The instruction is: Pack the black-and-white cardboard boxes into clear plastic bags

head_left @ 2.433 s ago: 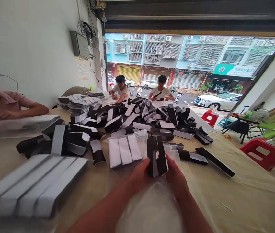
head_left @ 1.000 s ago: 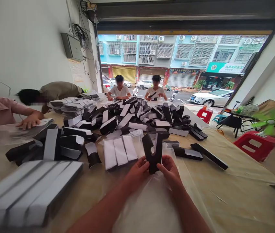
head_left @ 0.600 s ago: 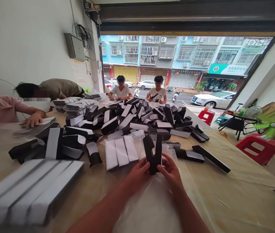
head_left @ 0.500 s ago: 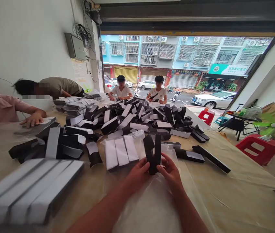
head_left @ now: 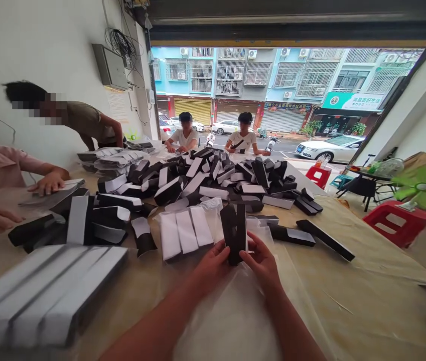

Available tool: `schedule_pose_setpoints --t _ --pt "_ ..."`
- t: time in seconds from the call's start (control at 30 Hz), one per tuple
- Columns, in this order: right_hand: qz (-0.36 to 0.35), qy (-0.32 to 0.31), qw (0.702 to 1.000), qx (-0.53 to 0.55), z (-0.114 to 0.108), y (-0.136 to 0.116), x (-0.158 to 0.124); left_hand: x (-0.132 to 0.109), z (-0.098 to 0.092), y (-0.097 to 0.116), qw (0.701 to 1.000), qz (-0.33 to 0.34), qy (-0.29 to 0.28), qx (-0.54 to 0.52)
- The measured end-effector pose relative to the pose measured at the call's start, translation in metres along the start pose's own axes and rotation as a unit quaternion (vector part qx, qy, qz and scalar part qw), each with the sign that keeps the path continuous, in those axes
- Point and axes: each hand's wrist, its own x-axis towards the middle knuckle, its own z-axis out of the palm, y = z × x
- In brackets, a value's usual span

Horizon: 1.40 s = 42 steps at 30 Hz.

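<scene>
Between my two hands stands a black folded cardboard piece point(head_left: 237, 233), upright, with a narrow slit between its two upper flaps. My left hand point(head_left: 218, 255) pinches its lower left side, thumb in front. My right hand point(head_left: 260, 256) grips the lower right side the same way. Beneath my forearms lies a clear plastic bag point(head_left: 231, 316). Just left of the cardboard, several white box-shaped pieces point(head_left: 185, 231) lie side by side in a clear bag. Beyond my hands spreads a large heap of black-and-white cardboard pieces point(head_left: 205, 178).
At the lower left, a row of white boxes point(head_left: 47, 286) lies on the covered table point(head_left: 348, 296). Loose black pieces point(head_left: 325, 239) lie to the right. A person's hand point(head_left: 49, 183) rests on packed pieces at left; other people are around the table. Red stools point(head_left: 397, 223) stand at right.
The cardboard's two upper flaps have come closer together, narrowing the gap. My hands keep their grip. The bending person at left has risen, and a neighbour's second hand now shows at the left edge.
</scene>
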Motion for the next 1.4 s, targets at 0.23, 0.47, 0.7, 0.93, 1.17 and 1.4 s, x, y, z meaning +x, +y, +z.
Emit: schedule_pose_setpoints --t 0.23,0.47,0.7,0.93,1.17,1.4 --pt "-0.007 0.006 1.000 -0.013 0.0004 -0.0004 -0.0001 0.0018 -0.0044 -0.0030 1.000 -0.004 0.003 0.005" --pt "-0.004 -0.007 1.000 -0.014 -0.0003 0.0018 0.0001 0.0026 -0.0067 -0.0050 1.000 0.001 0.000 0.007" --pt "-0.009 -0.013 1.000 -0.027 -0.0015 0.0024 -0.0002 0.0022 -0.0047 -0.0042 1.000 0.011 -0.013 -0.006" --pt "-0.020 -0.016 0.999 -0.047 -0.0020 0.0048 0.0011 0.0032 -0.0067 -0.0056 1.000 0.005 0.002 -0.011" --pt "-0.025 -0.011 0.995 -0.091 -0.0017 0.0045 -0.0002 0.0030 -0.0070 -0.0062 1.000 0.005 0.002 -0.023" --pt "-0.038 -0.004 0.991 -0.127 -0.0014 0.0078 -0.0005 0.0032 -0.0059 -0.0057 0.999 0.004 0.006 -0.043"
